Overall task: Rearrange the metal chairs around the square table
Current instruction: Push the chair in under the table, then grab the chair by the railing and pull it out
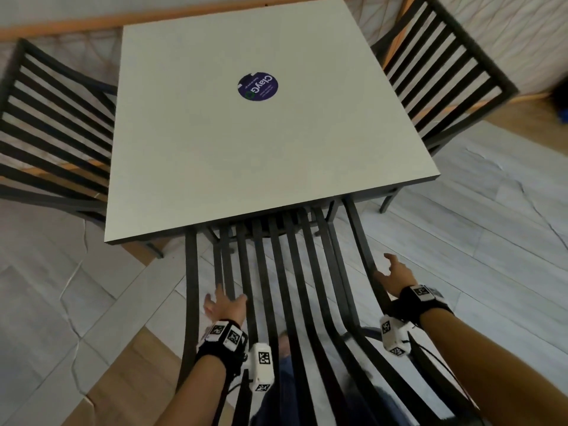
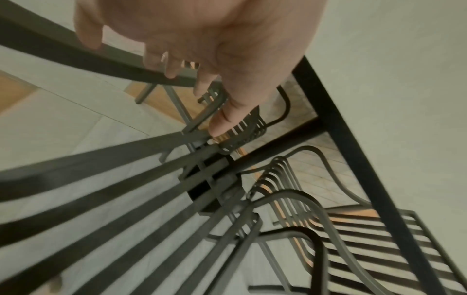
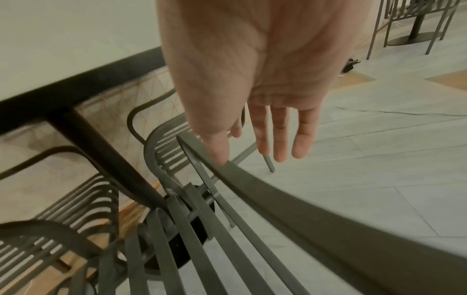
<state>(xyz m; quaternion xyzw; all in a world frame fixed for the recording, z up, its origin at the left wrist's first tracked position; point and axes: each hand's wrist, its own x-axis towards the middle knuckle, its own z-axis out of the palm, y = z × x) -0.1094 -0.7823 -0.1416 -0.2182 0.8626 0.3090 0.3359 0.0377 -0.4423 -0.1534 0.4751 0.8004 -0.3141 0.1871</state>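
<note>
The white square table (image 1: 246,149) carries a round purple sticker (image 1: 258,86). A dark metal slatted chair (image 1: 191,272) stands right in front of me, its seat pushed under the table's near edge. My left hand (image 1: 226,304) hovers with fingers spread over the left slats of the chair back; the left wrist view shows the hand (image 2: 215,49) relaxed above the slats (image 2: 101,173), gripping nothing. My right hand (image 1: 393,273) lies open at the back's right rail. In the right wrist view its thumb (image 3: 220,151) touches that rail (image 3: 303,209) and the fingers hang straight.
A second slatted chair (image 1: 55,118) stands at the table's left side and a third (image 1: 445,66) at its right. The floor is grey tile with wooden strips. Another table base and more chairs (image 3: 417,26) stand further right.
</note>
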